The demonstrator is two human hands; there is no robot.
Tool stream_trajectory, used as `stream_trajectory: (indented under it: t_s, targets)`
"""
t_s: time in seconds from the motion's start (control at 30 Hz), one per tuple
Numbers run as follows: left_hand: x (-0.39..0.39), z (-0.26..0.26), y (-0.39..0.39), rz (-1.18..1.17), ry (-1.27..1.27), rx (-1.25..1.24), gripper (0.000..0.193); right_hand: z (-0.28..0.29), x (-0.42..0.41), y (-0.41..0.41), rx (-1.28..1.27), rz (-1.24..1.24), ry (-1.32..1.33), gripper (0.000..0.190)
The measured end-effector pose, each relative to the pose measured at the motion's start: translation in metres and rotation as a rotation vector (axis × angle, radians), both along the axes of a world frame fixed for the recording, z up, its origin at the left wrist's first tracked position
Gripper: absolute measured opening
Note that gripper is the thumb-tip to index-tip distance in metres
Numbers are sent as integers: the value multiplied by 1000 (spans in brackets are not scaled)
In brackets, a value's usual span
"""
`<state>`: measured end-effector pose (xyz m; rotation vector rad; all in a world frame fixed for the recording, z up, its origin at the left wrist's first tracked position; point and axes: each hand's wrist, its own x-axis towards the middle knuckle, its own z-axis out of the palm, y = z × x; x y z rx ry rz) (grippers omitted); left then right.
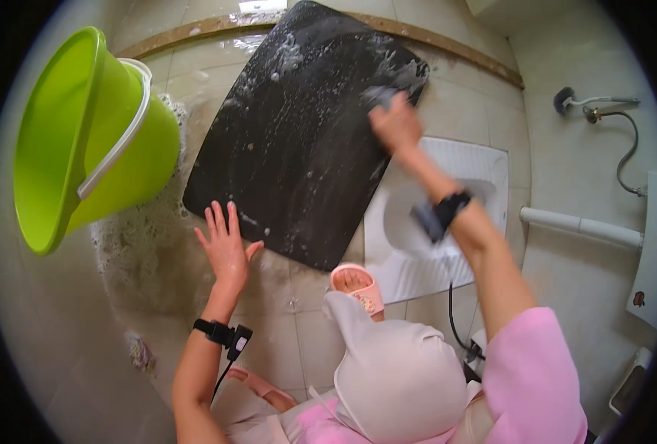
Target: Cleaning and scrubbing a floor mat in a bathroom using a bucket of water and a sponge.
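Observation:
A black mat [300, 144] with rounded corners, wet and streaked with suds, lies on the tiled floor before me. My right hand [396, 123] is closed around a blurred greyish scrubbing brush or pad [381, 95] against the mat's upper right part. At the mat's lower left edge rests my left hand [225, 241], fingers spread, the fingertips on the mat, holding nothing. Both wrists wear black straps with small devices. What exactly the scrubber is cannot be told because of motion blur.
A lime-green plastic bucket [123, 144] with a white handle stands left, beside foamy water [134, 250]. Right of the mat is a white squat toilet [495, 166]. A toilet brush [565, 101], a hose [631, 144] and a white pipe [578, 225] are along the right wall. A raised ledge [450, 47] crosses behind.

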<state>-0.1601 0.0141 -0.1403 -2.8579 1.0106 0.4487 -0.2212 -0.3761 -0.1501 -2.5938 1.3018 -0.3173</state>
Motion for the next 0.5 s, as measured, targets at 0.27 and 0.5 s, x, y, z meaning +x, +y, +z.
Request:
stream_trajectory:
  t_s: [0.27, 0.5]
  targets:
    - [3, 2, 9, 7, -5, -45, 116, 2, -32, 181, 160, 854, -162, 34]
    - [-2, -1, -3, -35, -14, -92, 115, 24, 17, -136, -61, -265, 90, 48]
